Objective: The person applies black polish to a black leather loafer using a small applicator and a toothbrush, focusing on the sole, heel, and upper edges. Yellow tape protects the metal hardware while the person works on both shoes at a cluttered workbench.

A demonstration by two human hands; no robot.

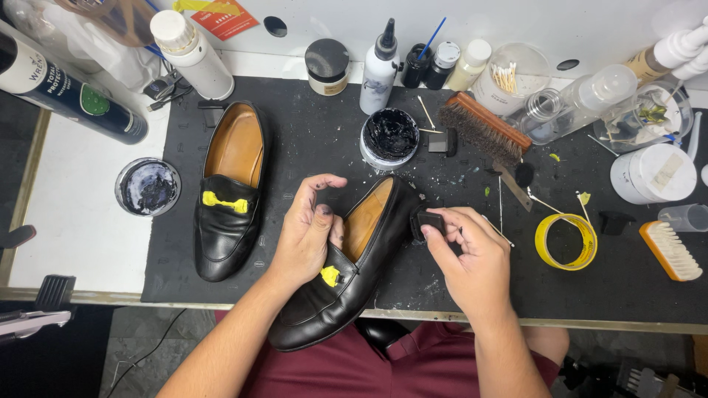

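- The left hand [306, 239] grips a black loafer [346, 269] at its opening, thumb tucked inside and fingers [324, 182] curled loosely above the rim. The shoe lies tilted over the near edge of the worktop [81, 221], its toe toward the person's lap.
- A piece of yellow tape [330, 276] covers the strap ornament of that shoe, just beside the left hand.
- The right hand [472, 258] has its fingers [442, 221] clamped on a small black sponge [426, 221], which touches the heel end of the held loafer.
- A second black loafer [228, 191] stands upright on the dark mat [310, 133] to the left, with the same yellow masking on its strap.
- A roll of yellow tape [566, 241] lies to the right of the right hand.
- Farther back sit an open jar of black polish [389, 138] and a wooden bristle brush [483, 129].
- A lid smeared with polish [147, 186] rests on the white part of the worktop, left of the mat.
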